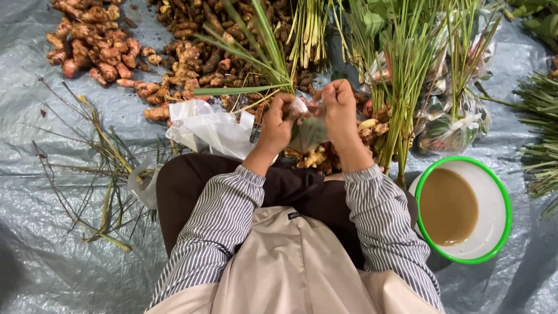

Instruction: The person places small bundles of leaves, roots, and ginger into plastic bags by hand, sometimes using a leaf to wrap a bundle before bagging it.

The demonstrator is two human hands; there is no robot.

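We see left hand (278, 121) and right hand (339, 107) both pinched shut on top of small clear plastic bag (309, 132), held at centre above lap. Brown root pile (192, 55) at 11 o'clock; green-rimmed white bowl of brown liquid (493, 197) at 4 o'clock; grey tarpaulin (46, 256) beneath.

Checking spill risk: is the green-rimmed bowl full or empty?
Partly full. The green-rimmed bowl stands upright on the tarp and holds murky brown liquid, with white inner wall showing above it.
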